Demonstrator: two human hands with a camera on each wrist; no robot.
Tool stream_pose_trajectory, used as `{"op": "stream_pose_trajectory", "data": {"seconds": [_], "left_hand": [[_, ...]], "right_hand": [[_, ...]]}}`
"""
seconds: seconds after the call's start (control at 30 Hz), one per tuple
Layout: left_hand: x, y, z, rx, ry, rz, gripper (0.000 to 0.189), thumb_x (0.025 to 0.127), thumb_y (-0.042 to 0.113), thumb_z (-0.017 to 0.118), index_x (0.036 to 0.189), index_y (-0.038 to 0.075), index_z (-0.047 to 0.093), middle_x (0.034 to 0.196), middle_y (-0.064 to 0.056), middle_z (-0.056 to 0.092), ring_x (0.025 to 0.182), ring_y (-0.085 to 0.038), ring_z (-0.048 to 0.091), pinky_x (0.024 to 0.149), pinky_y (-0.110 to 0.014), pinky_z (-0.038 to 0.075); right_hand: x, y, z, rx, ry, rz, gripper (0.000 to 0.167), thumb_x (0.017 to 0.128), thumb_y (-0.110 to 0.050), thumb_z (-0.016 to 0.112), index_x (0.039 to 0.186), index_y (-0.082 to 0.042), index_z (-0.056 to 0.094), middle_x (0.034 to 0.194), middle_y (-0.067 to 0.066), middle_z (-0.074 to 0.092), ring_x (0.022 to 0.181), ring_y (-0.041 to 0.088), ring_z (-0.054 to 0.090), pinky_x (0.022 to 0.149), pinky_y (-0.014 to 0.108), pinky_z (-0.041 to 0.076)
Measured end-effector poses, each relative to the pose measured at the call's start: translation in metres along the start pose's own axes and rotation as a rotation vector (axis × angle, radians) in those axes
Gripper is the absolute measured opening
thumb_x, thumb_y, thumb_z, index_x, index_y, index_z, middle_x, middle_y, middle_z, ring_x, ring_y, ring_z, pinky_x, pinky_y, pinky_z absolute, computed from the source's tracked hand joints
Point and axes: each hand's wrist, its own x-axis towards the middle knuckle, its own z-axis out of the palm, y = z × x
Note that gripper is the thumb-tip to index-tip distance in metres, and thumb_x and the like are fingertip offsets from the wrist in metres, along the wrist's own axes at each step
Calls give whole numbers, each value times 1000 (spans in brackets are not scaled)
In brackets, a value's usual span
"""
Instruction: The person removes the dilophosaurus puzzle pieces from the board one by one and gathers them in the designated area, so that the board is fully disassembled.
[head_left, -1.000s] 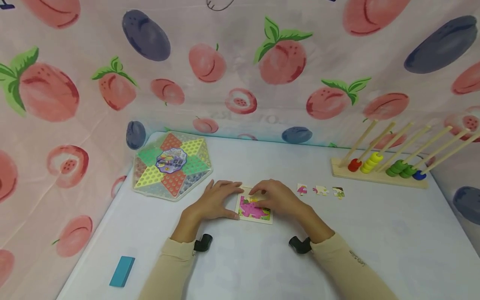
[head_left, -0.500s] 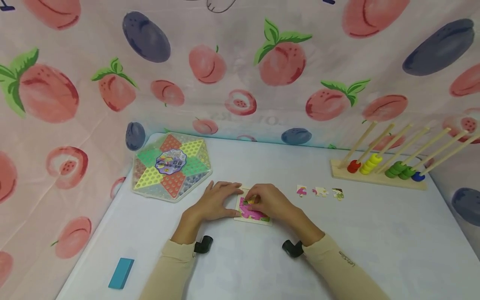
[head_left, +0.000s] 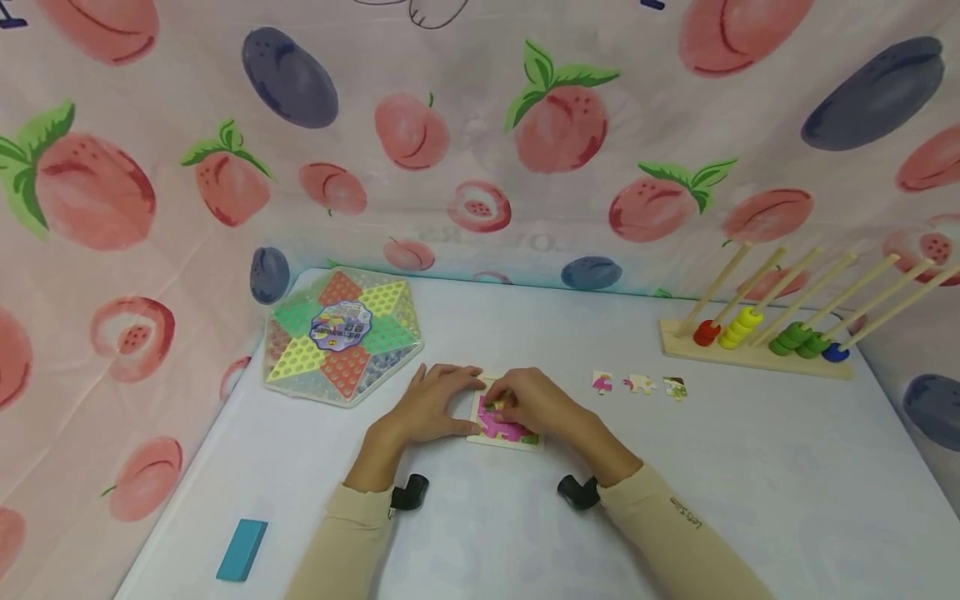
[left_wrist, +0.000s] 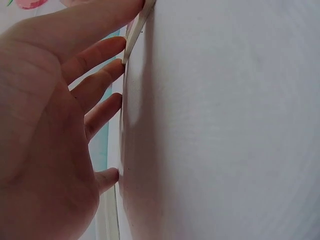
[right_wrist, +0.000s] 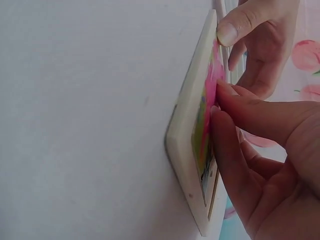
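A small jigsaw puzzle with a pale wooden frame (head_left: 506, 444) and a pink picture lies between my hands. My left hand (head_left: 431, 404) rests at its left side, fingers spread and fairly straight; in the right wrist view its thumb (right_wrist: 228, 33) presses on the frame's edge. My right hand (head_left: 536, 404) is over the puzzle's upper right part. Its thumb and index finger pinch a small green and yellow puzzle piece (head_left: 495, 406) at the picture's surface, mostly covered by the fingers. In the left wrist view, the left fingertips touch the table and the frame edge (left_wrist: 135, 35).
Three loose puzzle pieces (head_left: 640, 383) lie in a row to the right. Beyond them stands a wooden peg rack with coloured beads (head_left: 757, 354). A hexagonal board game (head_left: 341, 333) sits back left, and a blue block (head_left: 242, 550) front left. Fruit-patterned cloth hangs behind.
My right hand has shifted slightly left over the puzzle, and its thumb and finger have drawn together on the piece. The left hand has stayed nearly still.
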Motion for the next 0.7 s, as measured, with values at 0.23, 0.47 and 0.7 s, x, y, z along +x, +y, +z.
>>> {"op": "stream_pose_trajectory", "data": {"seconds": [0.23, 0.47, 0.7], "left_hand": [[-2, -1, 2, -4, 12, -3, 57, 83, 35, 83, 136, 24, 64, 158, 5, 50, 150, -25, 38, 127, -70, 4], [-1, 0, 3, -4, 30, -7, 50, 88, 33, 79, 134, 23, 65, 157, 5, 51, 148, -25, 40, 127, -69, 6], [0, 1, 3, 1, 28, -5, 50, 87, 33, 79, 134, 23, 66, 156, 4, 52, 148, -25, 40, 126, -70, 6]], "right_hand": [[-1, -2, 1, 30, -18, 37, 11, 86, -10, 81, 95, -17, 81, 91, -1, 66, 71, 13, 56, 59, 19, 49], [-3, -3, 1, 24, -2, 15, 11, 86, -9, 81, 94, -16, 80, 101, 1, 67, 76, 12, 55, 62, 17, 49], [-3, -5, 0, -9, 8, -5, 10, 85, -10, 81, 93, -16, 78, 97, -1, 67, 85, 11, 56, 77, 22, 55]]}}
